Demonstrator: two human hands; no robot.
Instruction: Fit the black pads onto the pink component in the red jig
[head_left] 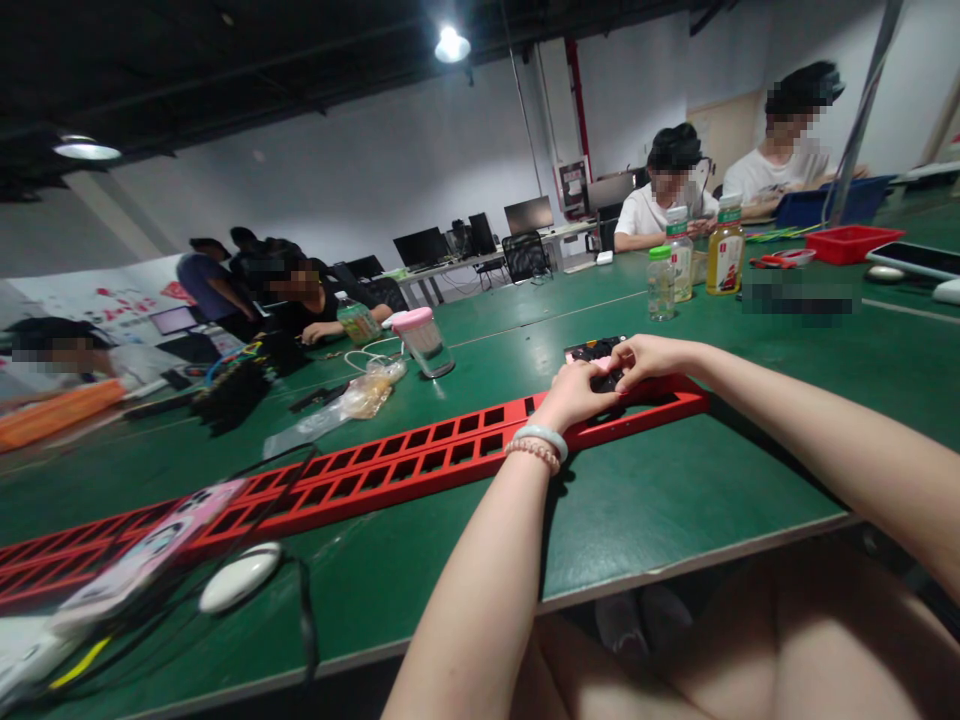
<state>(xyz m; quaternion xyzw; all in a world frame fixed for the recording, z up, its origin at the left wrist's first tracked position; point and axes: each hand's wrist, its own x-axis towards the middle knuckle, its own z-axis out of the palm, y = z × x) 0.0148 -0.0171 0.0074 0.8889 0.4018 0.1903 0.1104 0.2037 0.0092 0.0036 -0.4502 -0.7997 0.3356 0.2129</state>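
Observation:
My left hand (577,393), with two bracelets at the wrist, rests over the right end of a long red slotted frame (420,452). From the right, my right hand (646,360) reaches in with bent fingers pressed together. Between the two sets of fingertips sits a small black part (607,381), mostly covered, its exact kind unclear. Something small and pink shows beside it at the fingertips. Just behind the hands, a dark flat piece with an orange spot (592,349) lies on the green table (637,530).
A phone in a pink case (161,545), a white mouse (240,578) and black cables lie left. Beyond the frame are a pink-lidded cup (424,340), a plastic bag (337,405), bottles (725,255) and a red tray (853,243). Several people are around the table.

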